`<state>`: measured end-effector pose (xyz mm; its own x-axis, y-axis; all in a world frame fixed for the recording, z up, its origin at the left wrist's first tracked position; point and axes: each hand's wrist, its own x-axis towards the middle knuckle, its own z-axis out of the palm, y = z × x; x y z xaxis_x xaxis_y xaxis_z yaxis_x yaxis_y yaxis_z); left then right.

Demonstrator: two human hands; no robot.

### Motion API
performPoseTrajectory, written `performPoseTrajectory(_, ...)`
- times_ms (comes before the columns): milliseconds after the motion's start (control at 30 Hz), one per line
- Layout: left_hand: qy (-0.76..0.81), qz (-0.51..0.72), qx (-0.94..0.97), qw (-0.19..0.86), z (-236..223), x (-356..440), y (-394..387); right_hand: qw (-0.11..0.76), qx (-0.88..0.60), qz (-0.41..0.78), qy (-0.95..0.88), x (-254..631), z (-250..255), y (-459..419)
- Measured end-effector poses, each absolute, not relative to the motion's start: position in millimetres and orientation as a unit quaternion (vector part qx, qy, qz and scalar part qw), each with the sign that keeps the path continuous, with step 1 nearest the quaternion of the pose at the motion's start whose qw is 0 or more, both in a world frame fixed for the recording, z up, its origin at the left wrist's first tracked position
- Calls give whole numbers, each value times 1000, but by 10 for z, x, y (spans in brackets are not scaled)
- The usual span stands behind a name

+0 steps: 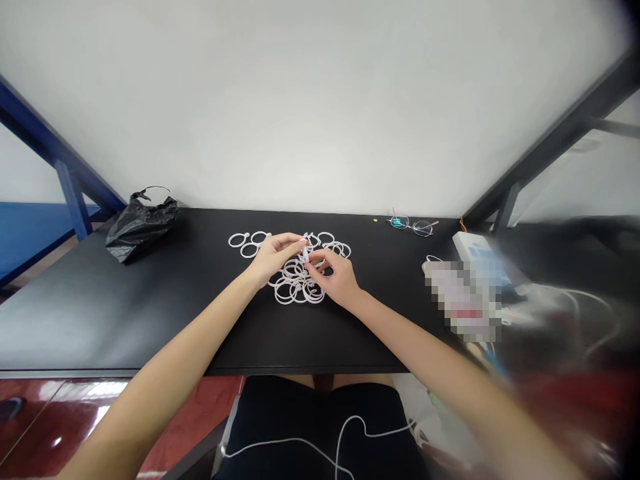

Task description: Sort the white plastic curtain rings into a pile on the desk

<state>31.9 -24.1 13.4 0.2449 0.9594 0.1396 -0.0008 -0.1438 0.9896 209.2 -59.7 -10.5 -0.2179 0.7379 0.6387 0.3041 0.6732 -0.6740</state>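
Observation:
Over the middle of the black table, my left hand point(276, 257) and my right hand point(339, 275) meet at their fingertips. Both pinch a small white plastic ring point(305, 253), seen nearly edge-on between them. Its finer details are too small to make out. Below and behind the fingers lies a loose pile of similar white rings point(286, 299), several overlapping, each with a small knob or clasp. A few more rings point(239, 246) lie flat, just left of my left hand. Parts of the pile are hidden by my hands.
A crumpled black plastic bag point(143, 225) sits at the back left. Eyeglasses point(411, 225) rest near the wall at the back right. Right of my forearm are a white box point(473, 248), a blurred-out item point(463, 300) and cables. A white cable point(280, 441) crosses my lap.

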Motion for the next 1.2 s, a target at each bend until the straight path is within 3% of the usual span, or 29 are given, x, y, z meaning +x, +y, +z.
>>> performPoseTrajectory(200,483,506,666,260,157,81,-91,519,-366,209,-744,2096,-73,-606)
performPoseTrajectory(433,552,485,676,59,264,-254,-38,520,-363,213,-743,2089,-90,-601)
performPoseTrajectory(933,625,335,703,62,127,-480,103,517,-369,214,-742,2093,-81,-605)
performPoseTrajectory(1200,639,343,678,119,160,-501,76,517,-372,214,-741,2089,-75,-609)
